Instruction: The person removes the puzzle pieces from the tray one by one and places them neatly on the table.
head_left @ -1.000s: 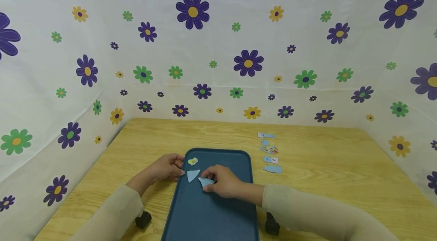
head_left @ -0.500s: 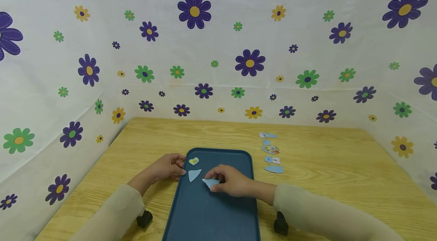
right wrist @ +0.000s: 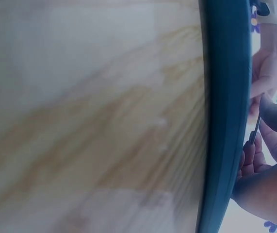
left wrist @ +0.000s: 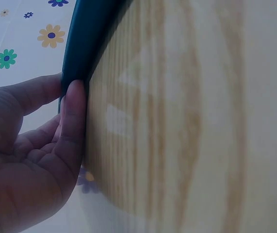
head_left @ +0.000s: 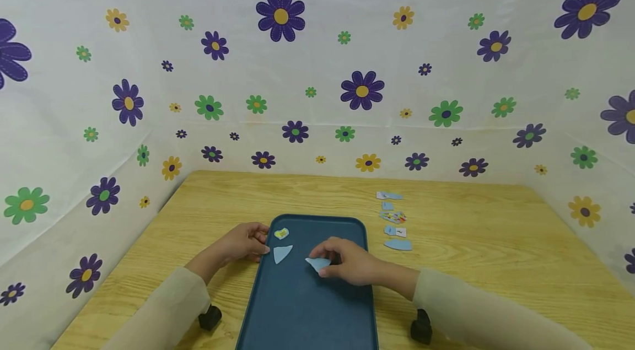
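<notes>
In the head view my right hand [head_left: 349,263] pinches a light-blue, flat puzzle piece [head_left: 318,263] between thumb and fingers, over the dark blue tray [head_left: 312,311]. Part of that piece is hidden by the fingers. To its left on the tray lies a light-blue triangular piece [head_left: 282,253], apart from the held one. A small yellow-and-white piece [head_left: 281,233] lies near the tray's far left corner. My left hand [head_left: 243,242] grips the tray's left rim; the left wrist view shows the thumb and fingers about the tray edge [left wrist: 82,43]. The right wrist view shows the held piece edge-on.
Right of the tray, several light-blue and printed pieces lie in a column on the wooden table [head_left: 471,240], among them a multicoloured piece [head_left: 393,217] and a pointed blue piece [head_left: 398,244]. A flower-patterned sheet [head_left: 307,63] encloses the back and sides.
My right hand has moved right with the puzzle piece, away from the triangular piece. The left hand keeps its place on the tray's rim.
</notes>
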### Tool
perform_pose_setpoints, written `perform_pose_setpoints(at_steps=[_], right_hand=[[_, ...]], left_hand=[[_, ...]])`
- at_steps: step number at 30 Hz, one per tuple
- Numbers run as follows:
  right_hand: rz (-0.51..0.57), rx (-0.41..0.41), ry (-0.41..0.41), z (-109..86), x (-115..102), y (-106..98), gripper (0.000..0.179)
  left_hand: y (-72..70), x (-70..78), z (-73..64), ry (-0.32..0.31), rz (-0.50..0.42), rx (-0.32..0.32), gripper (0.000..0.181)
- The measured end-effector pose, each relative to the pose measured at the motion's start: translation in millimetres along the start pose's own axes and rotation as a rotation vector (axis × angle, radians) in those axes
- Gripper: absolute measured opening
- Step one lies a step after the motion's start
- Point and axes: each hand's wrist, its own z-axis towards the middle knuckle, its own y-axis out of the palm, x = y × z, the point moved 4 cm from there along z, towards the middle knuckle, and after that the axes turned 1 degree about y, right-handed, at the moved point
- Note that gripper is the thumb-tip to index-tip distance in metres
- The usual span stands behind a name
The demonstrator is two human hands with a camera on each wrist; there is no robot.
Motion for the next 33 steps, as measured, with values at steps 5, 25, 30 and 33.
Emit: perform_pose_setpoints(at_steps=[5, 25, 30, 33], right_hand=[[0.005, 0.021, 0.001, -8.8, 3.8, -11.1, 0.026], [0.031, 0.104, 0.034, -51.9, 22.9, -56.7, 0.028], [0.031, 0.123, 0.023, -62.1, 28.5, -65.6, 0.028], [0.037, 0.126, 0.046, -67.7, 33.3, -69.5, 0.028]], left_hand=[[0.3, -1.1, 1.6, -0.003, 0.003, 0.001, 0.052], [1.3, 3.2, -1.4, 0.006, 0.013, 0.004, 0.053], [1.5, 1.9, -0.9, 0.005, 0.012, 0.005, 0.052], [1.9, 1.1, -0.3, 0.005, 0.013, 0.005, 0.053]])
